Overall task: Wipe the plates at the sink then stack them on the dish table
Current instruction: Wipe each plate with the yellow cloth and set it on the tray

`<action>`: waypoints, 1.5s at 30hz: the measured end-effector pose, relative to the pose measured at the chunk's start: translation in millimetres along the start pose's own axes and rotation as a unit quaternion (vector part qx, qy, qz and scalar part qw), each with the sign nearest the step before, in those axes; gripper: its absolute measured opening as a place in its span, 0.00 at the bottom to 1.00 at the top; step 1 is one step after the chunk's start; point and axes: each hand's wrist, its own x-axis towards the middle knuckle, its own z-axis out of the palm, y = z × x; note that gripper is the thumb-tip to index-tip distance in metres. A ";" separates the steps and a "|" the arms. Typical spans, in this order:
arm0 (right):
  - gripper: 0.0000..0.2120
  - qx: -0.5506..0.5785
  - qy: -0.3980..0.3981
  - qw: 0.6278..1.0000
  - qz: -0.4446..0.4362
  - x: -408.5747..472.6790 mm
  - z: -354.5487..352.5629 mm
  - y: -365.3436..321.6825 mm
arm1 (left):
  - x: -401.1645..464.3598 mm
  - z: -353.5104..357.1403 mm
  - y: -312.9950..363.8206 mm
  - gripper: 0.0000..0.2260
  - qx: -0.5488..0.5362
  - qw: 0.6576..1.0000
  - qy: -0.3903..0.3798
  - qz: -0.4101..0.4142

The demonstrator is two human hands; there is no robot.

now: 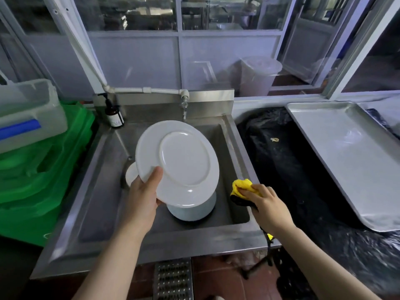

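My left hand [144,191] grips a white plate [179,161] by its lower left rim, tilted over the steel sink [101,191] with its underside facing me. Below it a stack of white plates [194,212] stands in the basin, and another white dish [131,175] peeks out at the left behind the held plate. My right hand [267,205] holds a crumpled yellow cloth [241,186] with a black part, at the sink's right rim, apart from the plate.
A tap [184,105] hangs over the basin and a brown pump bottle [113,114] stands at the back left corner. Green crates [39,169] with a clear box [32,109] are on the left. Right: a table under black plastic [292,169] bearing a metal tray [350,154].
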 end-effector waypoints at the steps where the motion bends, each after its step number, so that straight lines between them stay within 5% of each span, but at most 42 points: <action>1: 0.27 -0.015 -0.018 1.000 0.008 -5.8 8.3 7.7 | -1.1 2.2 -4.4 0.15 0.011 1.000 0.003 -0.009; 10: 0.25 -0.059 -0.153 0.986 -0.007 -28.3 54.8 41.3 | -5.1 32.4 -40.1 0.06 0.070 0.997 0.010 -0.043; 15: 0.16 0.145 -0.033 0.988 0.034 -17.6 37.9 30.4 | -7.6 53.9 -44.7 0.05 0.174 0.984 -0.020 -0.001; 18: 0.11 0.367 -0.005 0.922 0.121 4.6 8.1 12.3 | -9.6 66.1 -44.2 0.04 0.242 0.969 -0.048 -0.004; 23: 0.12 0.617 -0.098 0.753 0.205 25.6 -35.7 -16.9 | -5.3 83.1 -45.8 0.13 0.268 0.957 -0.108 -0.023; 26: 0.26 0.676 -0.178 0.676 0.232 34.0 -49.5 -23.3 | 6.5 86.6 -43.0 0.19 0.435 0.886 -0.157 0.025; 29: 0.42 0.708 -0.226 0.620 0.253 42.4 -59.8 -31.3 | 19.7 89.8 -35.0 0.14 0.621 0.742 -0.212 0.138; 31: 0.37 0.715 -0.216 0.613 0.258 45.2 -62.7 -37.1 | 28.4 92.8 -32.6 0.13 0.687 0.648 -0.255 0.208; 33: 0.25 0.737 -0.176 0.590 0.278 47.1 -59.7 -39.6 | 39.4 95.7 -35.8 0.18 0.699 0.604 -0.287 0.253; 35: 0.17 0.765 -0.138 0.557 0.292 46.7 -54.8 -40.7 | 50.8 97.1 -41.4 0.20 0.691 0.592 -0.307 0.280; 38: 0.22 0.807 -0.084 0.520 0.267 42.1 -49.5 -37.6 | 66.4 95.7 -53.7 0.25 0.689 0.582 -0.334 0.274; 45: 0.25 0.833 0.004 0.503 0.230 24.7 -49.8 2.7 | 102.9 91.9 -60.3 0.34 0.700 0.626 -0.296 0.174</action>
